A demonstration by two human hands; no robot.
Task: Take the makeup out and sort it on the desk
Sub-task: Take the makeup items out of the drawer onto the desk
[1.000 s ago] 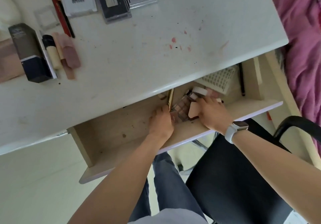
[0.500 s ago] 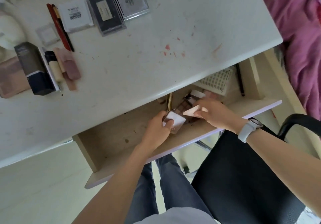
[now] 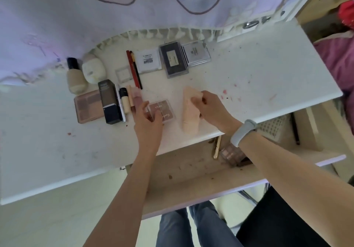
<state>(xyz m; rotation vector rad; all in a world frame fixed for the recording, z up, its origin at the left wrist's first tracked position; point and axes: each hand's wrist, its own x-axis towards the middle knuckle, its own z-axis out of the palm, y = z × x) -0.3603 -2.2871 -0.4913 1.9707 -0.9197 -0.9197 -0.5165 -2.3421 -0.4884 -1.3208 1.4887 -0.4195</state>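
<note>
White desk (image 3: 258, 85) bears palettes (image 3: 88, 106), pencils (image 3: 134, 68), bottles (image 3: 75, 76), sponges (image 3: 189, 110).

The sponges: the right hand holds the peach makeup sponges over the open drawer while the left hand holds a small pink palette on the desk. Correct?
Not quite. The head view shows the right hand gripping the sponges on the desk, not over the drawer. The left hand does hold the pink palette on the desk.

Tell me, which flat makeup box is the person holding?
The small pinkish clear-lidded palette under the left hand; the other flat cases lie untouched farther back and left.
</note>
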